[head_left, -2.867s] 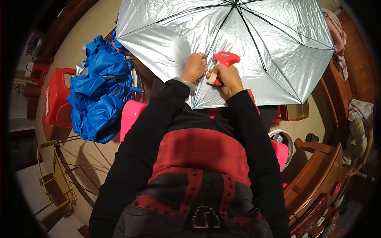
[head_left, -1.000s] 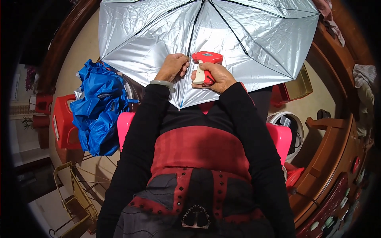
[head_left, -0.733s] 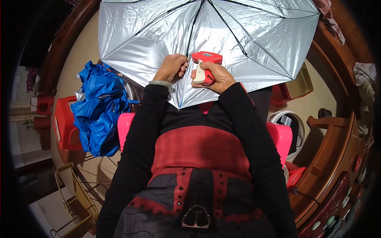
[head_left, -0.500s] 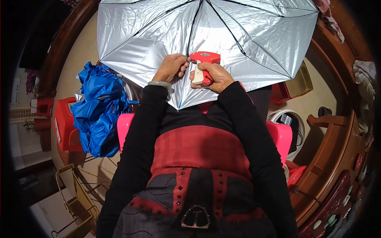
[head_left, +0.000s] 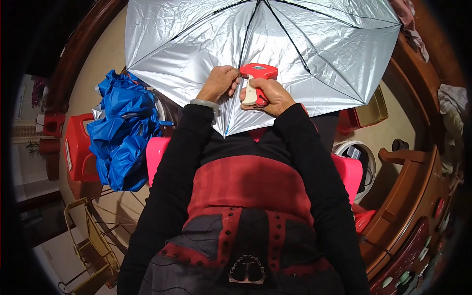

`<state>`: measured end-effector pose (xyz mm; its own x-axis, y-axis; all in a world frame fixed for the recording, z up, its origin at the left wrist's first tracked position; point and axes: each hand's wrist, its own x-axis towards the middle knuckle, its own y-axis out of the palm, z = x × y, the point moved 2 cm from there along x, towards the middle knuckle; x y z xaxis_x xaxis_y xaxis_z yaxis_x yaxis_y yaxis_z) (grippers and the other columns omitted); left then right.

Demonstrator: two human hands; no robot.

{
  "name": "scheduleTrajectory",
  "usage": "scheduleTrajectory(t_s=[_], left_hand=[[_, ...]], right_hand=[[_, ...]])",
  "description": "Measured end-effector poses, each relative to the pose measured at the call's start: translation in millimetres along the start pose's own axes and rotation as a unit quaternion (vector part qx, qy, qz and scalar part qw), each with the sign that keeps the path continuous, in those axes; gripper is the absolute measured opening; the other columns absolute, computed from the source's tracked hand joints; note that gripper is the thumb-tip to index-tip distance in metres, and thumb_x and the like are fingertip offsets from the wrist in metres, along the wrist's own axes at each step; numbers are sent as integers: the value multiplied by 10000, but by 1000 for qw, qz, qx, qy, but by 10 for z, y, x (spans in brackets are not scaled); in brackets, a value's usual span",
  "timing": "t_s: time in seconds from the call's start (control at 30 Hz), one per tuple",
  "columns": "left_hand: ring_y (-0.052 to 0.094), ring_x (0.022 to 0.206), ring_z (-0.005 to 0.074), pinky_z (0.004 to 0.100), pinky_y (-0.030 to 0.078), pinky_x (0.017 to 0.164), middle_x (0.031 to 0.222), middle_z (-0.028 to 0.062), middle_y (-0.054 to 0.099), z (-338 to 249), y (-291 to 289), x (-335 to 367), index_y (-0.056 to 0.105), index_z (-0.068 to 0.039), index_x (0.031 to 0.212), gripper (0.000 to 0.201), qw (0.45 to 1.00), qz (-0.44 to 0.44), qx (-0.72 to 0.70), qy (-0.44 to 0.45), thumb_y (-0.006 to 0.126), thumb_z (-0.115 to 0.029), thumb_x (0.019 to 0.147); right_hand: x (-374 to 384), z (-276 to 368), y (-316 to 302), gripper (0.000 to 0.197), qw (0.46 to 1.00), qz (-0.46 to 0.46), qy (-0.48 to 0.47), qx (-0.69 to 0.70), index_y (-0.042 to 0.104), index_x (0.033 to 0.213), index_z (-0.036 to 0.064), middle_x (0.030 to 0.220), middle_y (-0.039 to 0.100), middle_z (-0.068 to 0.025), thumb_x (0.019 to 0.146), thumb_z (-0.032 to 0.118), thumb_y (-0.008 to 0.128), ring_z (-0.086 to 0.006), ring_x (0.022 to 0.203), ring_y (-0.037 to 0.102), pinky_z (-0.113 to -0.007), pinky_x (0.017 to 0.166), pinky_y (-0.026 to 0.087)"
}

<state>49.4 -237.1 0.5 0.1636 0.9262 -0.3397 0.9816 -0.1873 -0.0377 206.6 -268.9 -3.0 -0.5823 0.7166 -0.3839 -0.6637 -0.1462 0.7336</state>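
Spread open before me is an umbrella (head_left: 196,59) with a silver inside and thin black ribs; its near tip points at my lap. My right hand (head_left: 273,96) is wrapped round the white and red grip of a tagging gun (head_left: 259,72). The gun's nose points left and meets the fingertips of my left hand (head_left: 219,83) beside a black rib. Those left fingers are pinched together at the rib; whatever small part they hold is hidden. A pale bangle circles my left wrist.
To my left lies a heap of blue folded umbrella cloth (head_left: 123,132) beside a red plastic stool (head_left: 78,147). A gold wire cart (head_left: 91,241) stands at lower left. On the right are a white bucket (head_left: 368,167), a gold and red tin (head_left: 371,110) and wooden furniture (head_left: 408,196).
The umbrella, both hands and the tagging gun sit slightly farther right in view. The gun's nose stays at my left fingertips, and my grip looks the same.
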Motion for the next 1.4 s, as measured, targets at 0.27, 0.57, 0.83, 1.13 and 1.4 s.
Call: scheduleTrajectory(t_s=[0.27, 0.57, 0.83, 1.13, 1.4], left_hand=[[439, 382, 112, 247, 363, 364, 545, 59, 505, 17, -59, -89, 527, 34, 731, 194, 999, 31, 41, 12, 443, -98, 846], [508, 417, 165, 307, 391, 348, 558, 97, 519, -203, -251, -69, 494, 46, 702, 168, 962, 5, 274, -11, 408, -61, 800], [601, 735, 367, 435, 475, 622, 751, 228, 607, -788, -927, 69, 594, 29, 716, 260, 667, -90, 713, 197, 565, -228, 739], [618, 697, 340, 423, 493, 604, 733, 197, 621, -56, -234, 50, 613, 28, 750, 251, 798, -136, 555, 189, 573, -220, 752], [533, 432, 169, 292, 430, 407, 560, 106, 563, 244, -155, -117, 577, 45, 733, 212, 987, -160, -27, 15, 535, -150, 803]], right_hand=[[70, -76, 45, 128, 995, -97, -9, -35, 510, 875, -33, 641, 545, -130, 775, 46, 496, -218, 558, 598, -347, 427, 467], [-445, 288, 699, 191, 938, -121, -65, -317, 518, 877, -46, 658, 584, -106, 775, 116, 525, -196, 550, 569, -339, 481, 444], [-900, 668, 733, 302, 553, -309, -245, -734, 502, 919, -76, 714, 609, -148, 758, 178, 529, -230, 650, 610, -349, 602, 455], [-335, 112, 441, 214, 940, -229, -139, -212, 498, 917, -56, 699, 586, -147, 789, 115, 519, -230, 571, 610, -326, 507, 497], [-56, -205, 212, 182, 957, -223, -125, -135, 466, 915, -66, 699, 572, -156, 811, 83, 481, -246, 571, 610, -350, 479, 521]])
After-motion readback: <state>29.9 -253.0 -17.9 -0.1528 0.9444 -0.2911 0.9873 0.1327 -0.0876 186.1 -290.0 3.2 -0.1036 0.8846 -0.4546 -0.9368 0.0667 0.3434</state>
